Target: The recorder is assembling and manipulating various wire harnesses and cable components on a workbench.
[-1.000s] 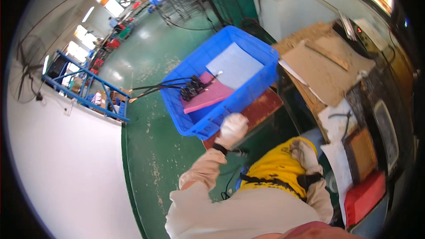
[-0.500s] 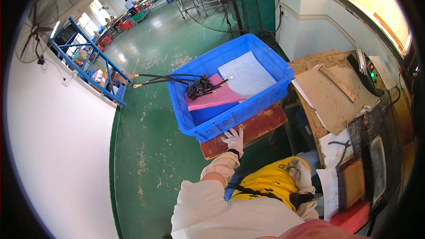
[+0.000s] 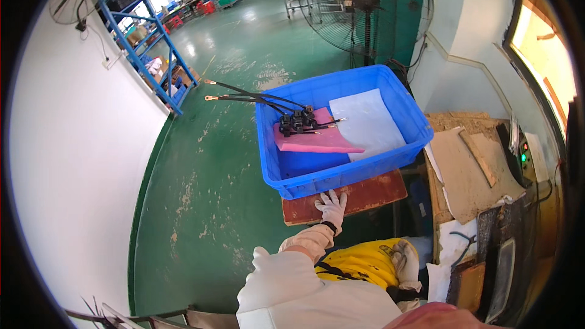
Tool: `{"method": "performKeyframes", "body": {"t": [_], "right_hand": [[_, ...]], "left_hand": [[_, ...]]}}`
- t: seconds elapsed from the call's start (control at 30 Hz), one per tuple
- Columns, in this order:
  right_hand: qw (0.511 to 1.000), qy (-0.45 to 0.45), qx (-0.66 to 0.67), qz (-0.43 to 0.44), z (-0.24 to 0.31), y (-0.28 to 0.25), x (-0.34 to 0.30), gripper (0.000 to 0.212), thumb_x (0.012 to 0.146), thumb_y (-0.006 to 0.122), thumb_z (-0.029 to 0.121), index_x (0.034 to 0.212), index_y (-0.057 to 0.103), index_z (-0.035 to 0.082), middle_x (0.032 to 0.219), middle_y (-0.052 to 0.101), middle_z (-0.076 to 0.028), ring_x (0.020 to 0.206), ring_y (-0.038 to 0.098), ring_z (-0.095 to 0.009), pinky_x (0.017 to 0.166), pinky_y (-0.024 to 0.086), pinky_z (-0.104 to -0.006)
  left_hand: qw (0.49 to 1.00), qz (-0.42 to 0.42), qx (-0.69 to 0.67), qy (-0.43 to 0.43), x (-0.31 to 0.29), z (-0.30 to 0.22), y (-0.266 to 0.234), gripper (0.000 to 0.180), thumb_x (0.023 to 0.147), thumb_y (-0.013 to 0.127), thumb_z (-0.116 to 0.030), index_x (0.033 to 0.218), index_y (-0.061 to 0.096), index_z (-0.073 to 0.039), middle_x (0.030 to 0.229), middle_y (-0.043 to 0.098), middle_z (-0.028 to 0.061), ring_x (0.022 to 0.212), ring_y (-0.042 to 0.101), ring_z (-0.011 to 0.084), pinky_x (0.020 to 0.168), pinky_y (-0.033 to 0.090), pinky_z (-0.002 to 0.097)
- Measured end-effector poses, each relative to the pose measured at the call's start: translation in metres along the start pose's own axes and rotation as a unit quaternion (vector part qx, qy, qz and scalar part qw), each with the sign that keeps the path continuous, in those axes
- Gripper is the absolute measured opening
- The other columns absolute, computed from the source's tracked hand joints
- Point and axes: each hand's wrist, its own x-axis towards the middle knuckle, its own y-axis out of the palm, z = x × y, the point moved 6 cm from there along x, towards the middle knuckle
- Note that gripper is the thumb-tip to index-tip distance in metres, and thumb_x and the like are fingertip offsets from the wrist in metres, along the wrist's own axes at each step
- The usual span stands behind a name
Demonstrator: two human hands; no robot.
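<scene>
My left hand (image 3: 332,207), in a white glove, lies with fingers spread on the reddish-brown wooden bench (image 3: 378,194), its fingertips close to the blue plastic crate (image 3: 304,186) standing on it. In the crate are a pink foam sheet (image 3: 317,144) and a white foam sheet (image 3: 368,122). Black cable assemblies (image 3: 298,122) rest on the pink foam, and their lugged ends stick out over the crate's left rim. My right hand (image 3: 403,260), also gloved, rests on the yellow cloth (image 3: 359,262) over my lap, holding nothing that I can see; its fingers are partly shaded.
To the right stands a worn worktable with a cardboard sheet (image 3: 457,170), a wooden strip (image 3: 477,157) and pliers (image 3: 466,244). A large floor fan (image 3: 365,0) is behind the crate. A blue rack (image 3: 161,49) stands by the white wall at the left.
My view has turned, so the crate and bench sit farther right and lower in the picture. My left hand remains spread on the bench and my right hand on my lap.
</scene>
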Motion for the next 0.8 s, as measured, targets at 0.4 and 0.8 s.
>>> {"method": "performKeyframes", "body": {"t": [0.4, 0.8], "right_hand": [[0.998, 0.014, -0.042, -0.039, 0.003, 0.007, -0.001, 0.024, 0.095, 0.052, 0.02, 0.113, 0.056, 0.005, 0.093, 0.061, -0.007, 0.069, 0.055, -0.011, 0.06, 0.048, -0.0209], [0.998, -0.004, -0.05, 0.038, 0.002, 0.005, 0.004, 0.028, 0.093, 0.054, 0.022, 0.113, 0.056, 0.004, 0.098, 0.062, -0.007, 0.079, 0.058, -0.012, 0.063, 0.049, -0.021]], "left_hand": [[0.999, -0.011, -0.03, 0.043, -0.034, -0.008, 0.016, 0.124, 0.052, 0.086, -0.022, 0.15, 0.011, -0.021, 0.15, 0.016, 0.0262, 0.13, 0.029, 0.0522, 0.092, 0.039, 0.0619], [0.989, -0.034, -0.097, 0.11, -0.018, -0.011, 0.019, 0.075, 0.07, 0.067, -0.038, 0.136, 0.044, -0.013, 0.134, 0.046, 0.0254, 0.11, 0.054, 0.0459, 0.081, 0.049, 0.0532]]}}
